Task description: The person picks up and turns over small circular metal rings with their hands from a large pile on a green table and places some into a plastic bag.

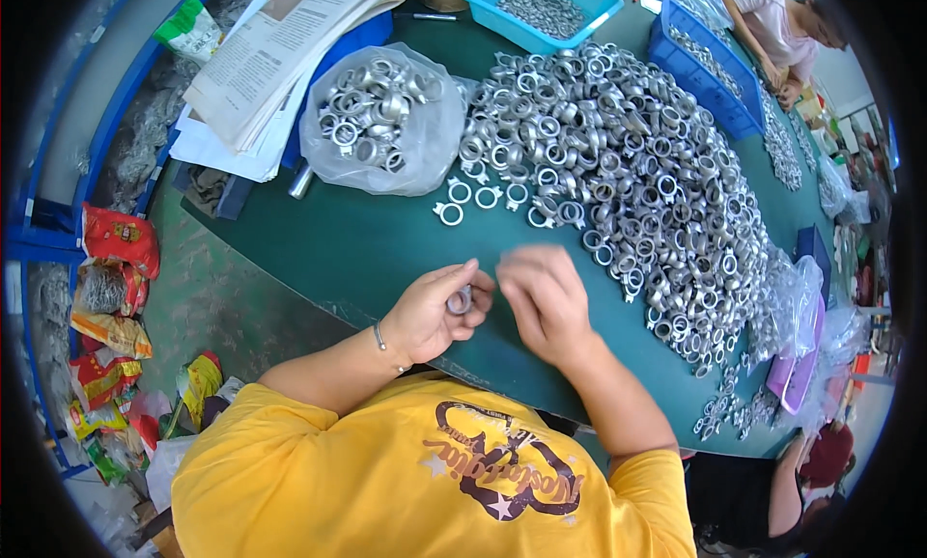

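My left hand (430, 315) is above the near edge of the green table, its fingers curled round a small grey metal ring (459, 300). Just right of it, my right hand (547, 302) is bent inward. Motion smears its fingertips, and whether they hold anything cannot be made out. Beyond both hands a large heap of metal rings with small lugs (628, 162) spreads over the table. A few loose rings (450, 213) lie at its left edge. A clear plastic bag (425, 172) of similar rings stands left of the heap.
Newspapers and papers (253, 85) lie at the far left. A light-blue basin (473, 0) and a blue crate (666, 46) hold small metal parts. Plastic bags (797, 312) sit at right. One person (772, 22) works at far right; another (744, 500) is at lower right. Colourful sacks (121, 239) lie left.
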